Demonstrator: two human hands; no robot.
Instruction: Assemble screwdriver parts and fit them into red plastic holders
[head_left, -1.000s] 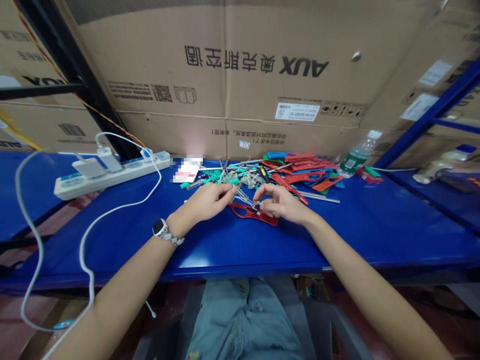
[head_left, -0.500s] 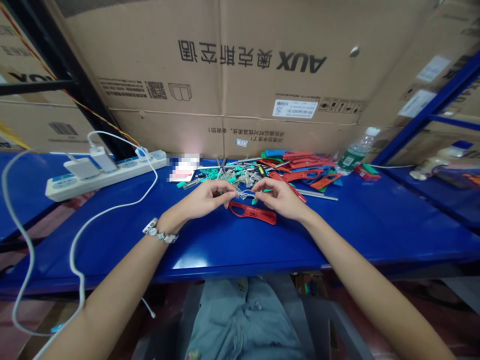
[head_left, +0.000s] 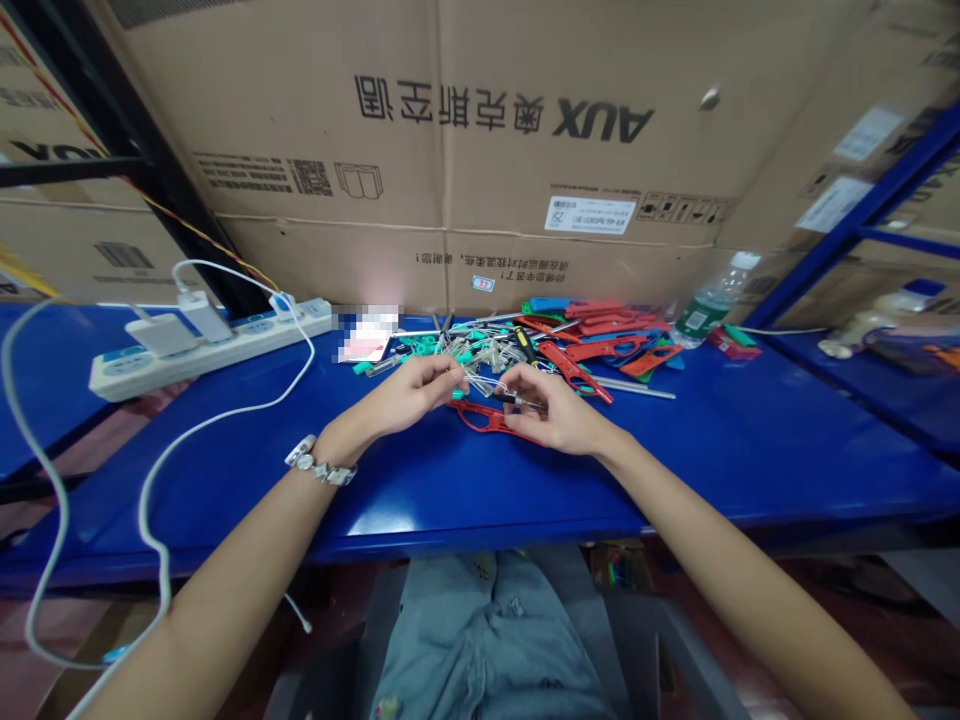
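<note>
Thin white wires [head_left: 486,382] stretch between my two hands. My left hand [head_left: 421,390] pinches their left end, where a small green piece [head_left: 457,395] shows under the fingertips. At the other end, my right hand [head_left: 561,412] has its fingers curled round a small black piece [head_left: 508,398] with a thin metal part. Just beneath the hands lies a red plastic handle shell [head_left: 487,418], partly covered by my right fingers. Behind them spreads a heap of wired parts [head_left: 480,350] with green and clear pieces.
Red and blue plastic shells [head_left: 615,335] are piled at the back right, beside a green-labelled bottle [head_left: 712,305]. A power strip [head_left: 120,375] with white cables lies on the left. Large cardboard boxes [head_left: 487,60] wall off the back of the blue table [head_left: 450,500].
My right hand has shifted its hold and turned, and a black piece now shows in its fingers. The green piece now appears by my left fingertips. My left hand has moved slightly left.
</note>
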